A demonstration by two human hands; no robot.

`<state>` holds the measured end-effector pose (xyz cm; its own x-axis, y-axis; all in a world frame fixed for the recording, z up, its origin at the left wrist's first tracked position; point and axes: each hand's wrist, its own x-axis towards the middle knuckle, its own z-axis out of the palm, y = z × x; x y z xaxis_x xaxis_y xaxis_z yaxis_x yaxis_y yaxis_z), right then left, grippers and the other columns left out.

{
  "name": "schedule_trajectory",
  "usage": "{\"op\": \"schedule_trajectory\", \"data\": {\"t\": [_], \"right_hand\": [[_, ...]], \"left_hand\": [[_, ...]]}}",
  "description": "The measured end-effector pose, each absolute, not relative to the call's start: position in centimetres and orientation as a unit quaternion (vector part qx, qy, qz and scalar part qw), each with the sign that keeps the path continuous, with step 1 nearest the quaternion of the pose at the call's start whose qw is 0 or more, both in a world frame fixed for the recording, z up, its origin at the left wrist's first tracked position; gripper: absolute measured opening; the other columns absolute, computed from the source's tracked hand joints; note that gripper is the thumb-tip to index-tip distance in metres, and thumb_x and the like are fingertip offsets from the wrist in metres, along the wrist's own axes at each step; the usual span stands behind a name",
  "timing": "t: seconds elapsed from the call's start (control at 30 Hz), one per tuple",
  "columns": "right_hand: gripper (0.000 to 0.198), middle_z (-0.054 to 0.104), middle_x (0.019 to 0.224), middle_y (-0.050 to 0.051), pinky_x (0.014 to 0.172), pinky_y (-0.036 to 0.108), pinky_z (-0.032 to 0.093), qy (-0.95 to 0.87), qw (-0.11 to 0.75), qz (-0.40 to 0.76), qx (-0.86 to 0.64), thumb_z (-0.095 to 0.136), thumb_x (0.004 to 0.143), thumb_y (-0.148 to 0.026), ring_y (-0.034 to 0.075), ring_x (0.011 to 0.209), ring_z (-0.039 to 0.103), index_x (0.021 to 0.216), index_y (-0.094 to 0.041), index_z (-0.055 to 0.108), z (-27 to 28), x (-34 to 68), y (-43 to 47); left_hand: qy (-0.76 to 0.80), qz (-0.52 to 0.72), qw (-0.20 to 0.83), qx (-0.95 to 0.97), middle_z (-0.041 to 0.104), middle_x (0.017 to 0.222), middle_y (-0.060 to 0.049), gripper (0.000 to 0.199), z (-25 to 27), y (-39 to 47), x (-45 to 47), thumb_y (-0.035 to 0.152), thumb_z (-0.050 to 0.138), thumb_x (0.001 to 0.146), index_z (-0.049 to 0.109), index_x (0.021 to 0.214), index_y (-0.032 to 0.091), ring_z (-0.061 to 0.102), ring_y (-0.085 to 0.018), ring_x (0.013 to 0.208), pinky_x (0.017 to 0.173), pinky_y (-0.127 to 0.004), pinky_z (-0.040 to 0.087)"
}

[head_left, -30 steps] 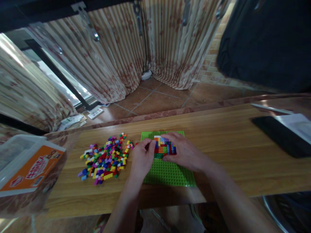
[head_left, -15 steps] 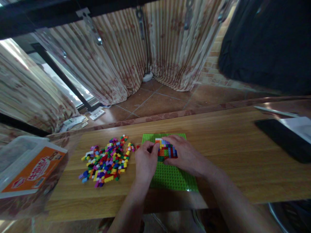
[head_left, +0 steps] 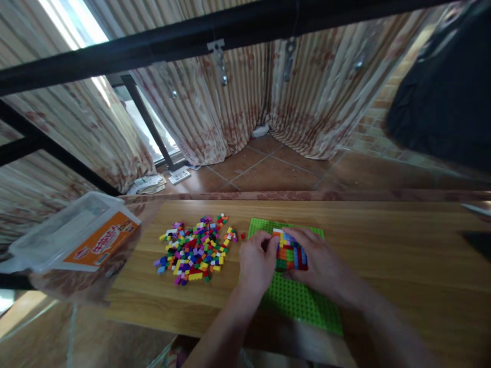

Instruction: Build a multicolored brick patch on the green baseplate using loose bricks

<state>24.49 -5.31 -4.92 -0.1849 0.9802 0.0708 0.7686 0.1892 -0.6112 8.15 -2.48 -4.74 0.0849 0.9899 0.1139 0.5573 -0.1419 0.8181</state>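
A green studded baseplate (head_left: 307, 306) lies on the wooden table, turned slightly. On its upper part sits a block of joined toy bricks (head_left: 291, 253) in red, orange, blue, yellow, green and white. My right hand (head_left: 320, 263) curves round the block's right side, fingers at the back and thumb at the front. At the left edge of the block, thumb and index finger of my left hand (head_left: 256, 261) are pinched together; whatever lies between them is hidden. Left of the plate spreads a pile of loose toy bricks (head_left: 195, 250), with one small red brick (head_left: 243, 235) apart from it.
A clear plastic tub (head_left: 69, 230) with an orange label stands beyond the table's left end. The wooden table (head_left: 402, 245) extends to the right, where a dark flat object (head_left: 477, 243) is partly in view. Curtains (head_left: 230, 107) and a black metal bar (head_left: 184, 38) are beyond.
The view has swung left and tilted, so the table, bricks and hands appear farther right. Both hands stay at the brick block, in nearly the same grip.
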Motion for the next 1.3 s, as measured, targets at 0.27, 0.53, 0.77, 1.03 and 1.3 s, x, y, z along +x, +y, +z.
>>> {"op": "schedule_trajectory", "data": {"t": [0.27, 0.53, 0.77, 1.03, 1.3], "right_hand": [[0.079, 0.048, 0.141, 0.007, 0.108, 0.047, 0.039, -0.734, 0.223, 0.266, -0.584, 0.072, 0.068, -0.030, 0.028, 0.127, 0.047, 0.141, -0.028, 0.041, -4.4, 24.9, -5.1], [0.079, 0.044, 0.145, 0.007, 0.110, 0.049, 0.037, -0.744, 0.224, 0.263, -0.572, 0.071, 0.070, -0.029, 0.029, 0.129, 0.047, 0.142, -0.031, 0.040, -4.7, 24.8, -4.8], [0.078, 0.043, 0.146, 0.006, 0.110, 0.049, 0.038, -0.740, 0.218, 0.266, -0.579, 0.070, 0.071, -0.031, 0.028, 0.129, 0.047, 0.142, -0.032, 0.038, -4.9, 24.8, -4.9], [0.079, 0.042, 0.145, 0.009, 0.110, 0.049, 0.036, -0.743, 0.224, 0.275, -0.568, 0.071, 0.070, -0.031, 0.029, 0.129, 0.045, 0.142, -0.028, 0.038, -4.4, 24.6, -4.9], [0.080, 0.044, 0.142, 0.009, 0.110, 0.049, 0.035, -0.726, 0.235, 0.292, -0.576, 0.073, 0.067, -0.027, 0.028, 0.129, 0.044, 0.141, -0.027, 0.041, -3.5, 24.0, -4.9]], "left_hand": [[0.621, 0.325, 0.209, 0.682, 0.069, 0.086, -0.004, 0.022, -3.2, 0.0, 2.4, 0.005, 0.051, 0.081, 0.068, 0.088, 0.018, 0.063, -0.016, 0.078, 0.074, -0.028, 0.047], [0.574, 0.252, 0.141, 0.766, 0.067, 0.102, -0.006, 0.021, -3.5, 0.6, -1.1, 0.010, 0.059, 0.080, 0.070, 0.095, 0.020, 0.061, -0.021, 0.095, 0.087, -0.035, 0.049], [0.551, 0.184, 0.077, 0.810, 0.066, 0.097, -0.006, 0.017, -3.3, 0.4, 0.8, 0.013, 0.056, 0.085, 0.071, 0.086, 0.020, 0.057, -0.022, 0.097, 0.092, -0.037, 0.046], [0.560, 0.159, 0.052, 0.812, 0.065, 0.093, -0.008, 0.015, -3.8, 0.8, 1.2, 0.013, 0.054, 0.085, 0.068, 0.079, 0.018, 0.056, -0.023, 0.092, 0.088, -0.039, 0.046], [0.511, 0.284, 0.233, 0.777, 0.064, 0.084, -0.001, 0.011, -3.4, -0.8, 3.7, 0.010, 0.054, 0.084, 0.059, 0.087, 0.021, 0.061, -0.016, 0.079, 0.072, -0.028, 0.048]]}}
